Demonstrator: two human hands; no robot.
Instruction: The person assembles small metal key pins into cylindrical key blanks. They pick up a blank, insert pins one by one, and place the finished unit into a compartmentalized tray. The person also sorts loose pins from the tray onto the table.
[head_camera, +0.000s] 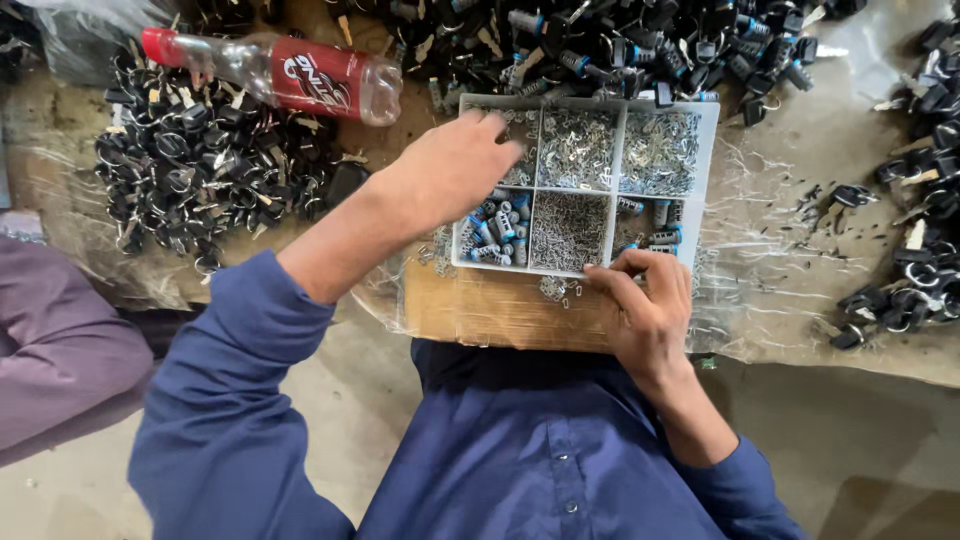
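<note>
At the far left edge, a purple sleeve (55, 340) of another person lies beside the bench (800, 300). Next comes a heap of black key parts (200, 165) on the bench's left side, with a clear plastic bottle (275, 72) with a red label lying on its side across the top of the heap.

Your left hand (450, 170) reaches over the left part of a white divided tray (705, 110) at the bench's near edge. Its fingers curl down into the far-left compartment; you cannot tell from this view whether they pinch anything. Below that hand, the near-left compartment holds small blue and silver cylinders (492, 232). The middle and right compartments hold fine silver metal bits (575, 150).

Your right hand (650, 310) rests at the tray's near-right corner, fingers bent and closed around a small cylinder part pressed against the rim.

Judging by the stock, the work looks to be midway: every compartment is well filled and large piles (640, 45) remain behind the tray and along the right edge (915, 270).

Open room is slim. Parts crowd the tray on the left, back and right. The clearest strip is the plastic-covered bench just right of the tray.
</note>
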